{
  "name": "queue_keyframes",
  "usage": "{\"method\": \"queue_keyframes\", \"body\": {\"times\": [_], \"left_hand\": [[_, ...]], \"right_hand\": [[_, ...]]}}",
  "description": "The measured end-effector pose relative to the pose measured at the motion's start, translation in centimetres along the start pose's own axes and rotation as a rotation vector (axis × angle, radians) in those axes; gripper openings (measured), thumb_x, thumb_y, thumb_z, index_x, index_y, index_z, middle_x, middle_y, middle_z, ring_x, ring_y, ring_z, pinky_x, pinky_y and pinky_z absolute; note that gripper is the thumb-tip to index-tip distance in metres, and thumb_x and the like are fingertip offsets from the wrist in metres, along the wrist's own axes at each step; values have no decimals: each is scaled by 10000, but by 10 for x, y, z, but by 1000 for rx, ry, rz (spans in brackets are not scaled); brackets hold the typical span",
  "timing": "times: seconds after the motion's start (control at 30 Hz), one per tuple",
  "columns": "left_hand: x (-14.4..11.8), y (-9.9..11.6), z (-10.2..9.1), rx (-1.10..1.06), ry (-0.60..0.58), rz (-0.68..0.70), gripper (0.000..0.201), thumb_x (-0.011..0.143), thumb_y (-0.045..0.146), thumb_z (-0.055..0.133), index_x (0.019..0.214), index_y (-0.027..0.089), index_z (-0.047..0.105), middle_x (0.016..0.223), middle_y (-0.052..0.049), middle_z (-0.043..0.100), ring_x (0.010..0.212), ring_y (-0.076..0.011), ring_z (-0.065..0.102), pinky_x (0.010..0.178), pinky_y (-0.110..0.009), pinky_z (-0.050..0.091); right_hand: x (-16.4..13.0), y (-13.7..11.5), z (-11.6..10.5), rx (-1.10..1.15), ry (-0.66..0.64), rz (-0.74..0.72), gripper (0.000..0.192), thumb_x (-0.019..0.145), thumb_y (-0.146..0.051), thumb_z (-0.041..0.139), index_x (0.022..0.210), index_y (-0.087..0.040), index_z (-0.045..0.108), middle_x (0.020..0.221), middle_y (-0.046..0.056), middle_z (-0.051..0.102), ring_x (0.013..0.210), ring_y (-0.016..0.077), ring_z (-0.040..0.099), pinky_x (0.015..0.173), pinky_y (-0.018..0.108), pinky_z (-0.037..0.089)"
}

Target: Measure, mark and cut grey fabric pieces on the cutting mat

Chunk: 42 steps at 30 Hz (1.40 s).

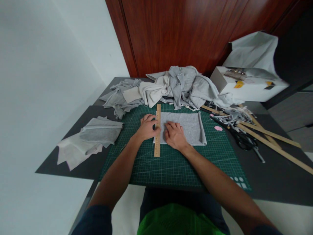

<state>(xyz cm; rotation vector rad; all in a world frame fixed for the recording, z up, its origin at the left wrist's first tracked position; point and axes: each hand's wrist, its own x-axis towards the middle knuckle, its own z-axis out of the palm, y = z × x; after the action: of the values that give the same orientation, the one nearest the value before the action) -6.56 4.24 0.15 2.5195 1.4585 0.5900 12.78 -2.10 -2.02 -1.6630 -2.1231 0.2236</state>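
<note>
A person sits at a dark table (269, 182), both bare hands working at the centre of a green cutting mat (176, 163). A wooden ruler (157, 130) lies along the left edge of a grey fabric rectangle (188, 127), running from twelve to six o'clock. The left hand (146, 127) lies flat just at nine o'clock of the ruler, fingers spread, fingertips pressing on it. The right hand (174, 135) lies palm down on the fabric, at three o'clock of the ruler, fingers together, gripping nothing. At twelve o'clock sits a heap of grey cloth (176, 86). Black scissors (243, 138) and wooden sticks (271, 140) lie at three o'clock. Folded cloth pieces (97, 133) rest at nine o'clock.
</note>
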Motion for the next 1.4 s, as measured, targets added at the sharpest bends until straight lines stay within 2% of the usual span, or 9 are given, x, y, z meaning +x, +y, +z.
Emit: {"method": "queue_keyframes", "body": {"times": [0.07,0.2,0.37,0.63,0.97,1.1,1.2,1.3,1.4], "left_hand": [[0,8,0,21,41,-30,178,839,395,794,911,233,786,1278,-88,680,1336,-336,477,1116,-521,398],[3,21,5,78,70,-131,288,866,478,773,769,208,749,1086,-133,672,1230,-377,499,1043,-560,420],[5,26,10,116,56,-195,187,877,369,718,810,204,774,1075,-174,677,1215,-426,487,1010,-608,430],[6,25,3,72,92,-212,186,883,268,649,774,211,788,1040,-146,726,1195,-399,511,1016,-594,434],[8,24,9,-26,135,-217,201,851,224,662,689,230,781,1052,-79,786,1184,-342,579,1024,-544,486],[12,18,10,-189,171,-235,211,849,223,652,682,231,782,1008,-50,804,1108,-276,667,1092,-478,498],[13,15,12,-440,206,-282,214,855,248,640,715,229,800,954,-35,810,1001,-236,728,1059,-415,540],[11,18,18,-742,243,-367,195,851,320,670,806,210,825,985,-40,816,1003,-240,747,962,-368,586],[8,27,24,-971,238,-397,220,827,369,728,889,186,834,1029,-54,820,1030,-248,750,969,-361,588]], "right_hand": [[0,0,0,-4,-2,4,453,1023,-256,465,1422,-130,639,1526,154,587,1288,347,461,1052,495,402],[0,0,0,-6,4,-5,452,1013,-243,469,1413,-128,645,1516,150,598,1277,348,468,1043,490,408],[0,1,1,-8,2,-5,457,1005,-239,475,1415,-133,644,1521,157,590,1279,356,464,1035,502,413],[1,3,3,-16,0,-11,472,1008,-240,474,1441,-131,627,1525,164,581,1294,359,453,1050,501,405],[1,2,3,-14,8,-14,461,1000,-225,479,1423,-137,639,1514,159,594,1268,357,469,1034,500,410],[1,2,2,-2,18,-18,459,999,-230,475,1413,-129,643,1497,153,606,1253,358,471,1032,504,410],[1,3,2,19,20,-18,459,995,-223,471,1408,-130,649,1483,155,616,1241,360,475,1033,508,407],[2,3,0,48,-1,-10,494,963,-173,477,1428,-130,637,1484,157,613,1248,359,471,1034,506,404],[2,3,-1,53,-18,-8,499,963,-169,479,1436,-130,633,1482,152,608,1251,354,463,1027,497,409]]}}
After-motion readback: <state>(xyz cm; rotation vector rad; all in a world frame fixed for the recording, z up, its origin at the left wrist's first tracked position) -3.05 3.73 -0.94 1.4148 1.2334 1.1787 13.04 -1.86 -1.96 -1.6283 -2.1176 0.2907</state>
